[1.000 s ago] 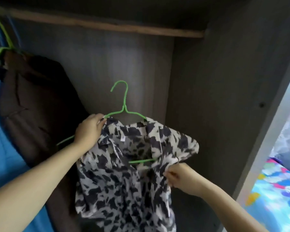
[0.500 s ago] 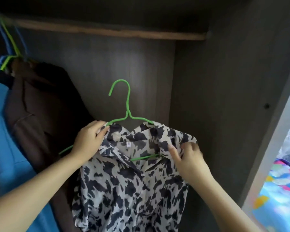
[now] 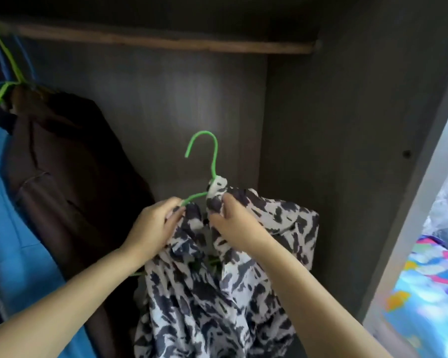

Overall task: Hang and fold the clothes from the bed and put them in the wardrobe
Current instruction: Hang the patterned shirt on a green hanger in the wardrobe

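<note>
Fingers [image 3: 219, 205] of right hand [image 3: 237, 226] are now being pinched on the shirt [image 3: 217, 301] collar, moved in from its shoulder; left hand [image 3: 153, 226] is being kept gripped on the green hanger [image 3: 212, 161], held inside the wardrobe [image 3: 347, 151] below the rail [image 3: 166, 43].

A single head-worn camera looked forward and slightly down into the open wardrobe [image 3: 347, 125] from close range, its rail [image 3: 166, 43] near the top and the bed [image 3: 429, 288] at the right edge.

Open rail [image 3: 166, 43] right of the brown jacket [image 3: 70, 171]; wardrobe side wall [image 3: 347, 125] farther right.
</note>
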`<state>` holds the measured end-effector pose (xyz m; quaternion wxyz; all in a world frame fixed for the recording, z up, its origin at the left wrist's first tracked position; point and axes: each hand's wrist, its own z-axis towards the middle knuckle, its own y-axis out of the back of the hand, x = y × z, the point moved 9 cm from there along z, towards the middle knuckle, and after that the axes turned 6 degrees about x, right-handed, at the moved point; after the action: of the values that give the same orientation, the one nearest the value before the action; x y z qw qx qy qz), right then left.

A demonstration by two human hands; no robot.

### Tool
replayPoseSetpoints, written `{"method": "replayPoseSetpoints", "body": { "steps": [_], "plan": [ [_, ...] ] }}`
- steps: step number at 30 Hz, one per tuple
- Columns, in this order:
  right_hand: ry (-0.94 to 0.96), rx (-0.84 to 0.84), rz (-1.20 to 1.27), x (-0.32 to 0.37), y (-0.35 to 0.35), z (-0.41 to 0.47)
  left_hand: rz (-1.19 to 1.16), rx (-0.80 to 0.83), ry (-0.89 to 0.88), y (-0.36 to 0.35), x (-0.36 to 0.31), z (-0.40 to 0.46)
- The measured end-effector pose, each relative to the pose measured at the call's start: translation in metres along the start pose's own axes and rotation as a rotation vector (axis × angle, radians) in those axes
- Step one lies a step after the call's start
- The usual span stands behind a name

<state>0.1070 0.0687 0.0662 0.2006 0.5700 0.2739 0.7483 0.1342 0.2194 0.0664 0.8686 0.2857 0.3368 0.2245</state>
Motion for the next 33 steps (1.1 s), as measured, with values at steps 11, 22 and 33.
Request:
{"method": "replayPoseSetpoints", "body": {
  "steps": [11,22,33],
  "plan": [
    [-0.185,-0.389,-0.225,-0.084,0.127,-0.053,-0.042,-0.2,-0.02,0.061,0.019,-0.014],
    [-0.445,-0.478,-0.31,-0.144,0.108,-0.079,0.274,-0.171,0.116,0.069,0.044,0.006],
    [-0.007,0.425,-0.766,-0.1,-0.041,-0.069,0.116,-0.221,0.059,0.067,0.015,0.009]
  ]
}}
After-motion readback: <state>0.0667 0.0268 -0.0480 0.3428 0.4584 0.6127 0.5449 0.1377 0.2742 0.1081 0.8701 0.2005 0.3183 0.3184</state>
